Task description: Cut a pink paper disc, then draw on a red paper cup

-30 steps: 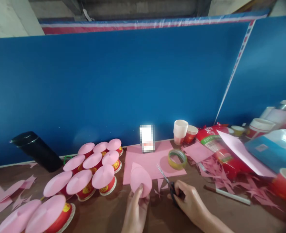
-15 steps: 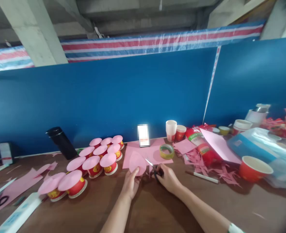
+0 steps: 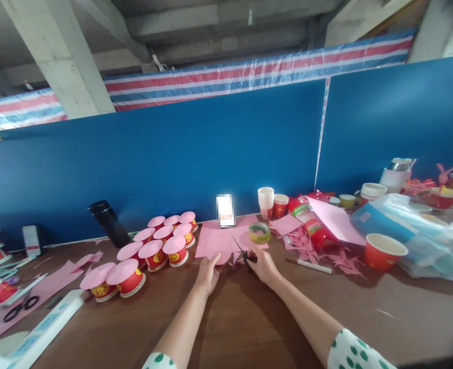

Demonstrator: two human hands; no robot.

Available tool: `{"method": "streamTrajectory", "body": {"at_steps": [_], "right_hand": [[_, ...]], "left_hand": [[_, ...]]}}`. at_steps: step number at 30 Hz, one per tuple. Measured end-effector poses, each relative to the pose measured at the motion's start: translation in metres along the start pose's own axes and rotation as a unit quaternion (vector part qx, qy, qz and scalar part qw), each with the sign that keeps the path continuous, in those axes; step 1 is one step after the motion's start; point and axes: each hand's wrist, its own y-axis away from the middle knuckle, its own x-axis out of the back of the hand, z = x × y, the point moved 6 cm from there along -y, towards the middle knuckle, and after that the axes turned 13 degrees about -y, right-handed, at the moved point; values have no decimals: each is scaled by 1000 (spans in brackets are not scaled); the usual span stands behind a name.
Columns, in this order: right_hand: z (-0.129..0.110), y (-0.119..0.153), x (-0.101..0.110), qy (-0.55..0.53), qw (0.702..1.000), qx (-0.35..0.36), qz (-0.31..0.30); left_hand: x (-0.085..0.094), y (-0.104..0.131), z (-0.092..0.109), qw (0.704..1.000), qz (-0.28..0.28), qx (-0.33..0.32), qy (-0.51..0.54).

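A pink paper disc (image 3: pixel 223 258) is held near the front edge of a pink sheet (image 3: pixel 211 237) on the brown table (image 3: pixel 226 328). It is pinched by the left hand (image 3: pixel 208 274), with the thumb laid over its face and the other fingers closed beneath. To its right, the black handles of the scissors (image 3: pixel 244 254) are gripped by the curled fingers of the right hand (image 3: pixel 263 265); the blades are pointed up and away over the sheet, apart from the disc, and how far they are parted cannot be told. On the sheet, a tape roll (image 3: pixel 259 232) is seen just beyond the scissors. To the left, 11 red cups topped with pink discs (image 3: pixel 150 249) are grouped, with a black bottle (image 3: pixel 110 224) tilted behind them. To the right, a white marker (image 3: pixel 314 267) is placed near pink scraps (image 3: pixel 303 249) and a red bag (image 3: pixel 311 225).
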Motion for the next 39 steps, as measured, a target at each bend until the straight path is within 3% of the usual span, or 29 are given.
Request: {"method": "streamTrajectory", "body": {"at_steps": [7, 15, 22, 31, 35, 39], "right_hand": [[3, 2, -6, -78, 995, -57, -17], [7, 4, -1, -36, 998, -47, 14], [2, 9, -5, -115, 985, -122, 24], [-2, 5, -5, -71, 995, -69, -14], [2, 5, -6, -87, 991, -94, -35], [1, 7, -9, -134, 984, -118, -19]], "left_hand": [[2, 0, 1, 999, -17, -5, 31], [4, 3, -2, 999, -48, 6, 16], [0, 5, 1, 999, -53, 7, 0], [0, 4, -2, 998, -55, 18, -21], [-3, 5, 0, 997, -71, 15, -28], [-4, 6, 3, 997, -69, 8, -35]]}}
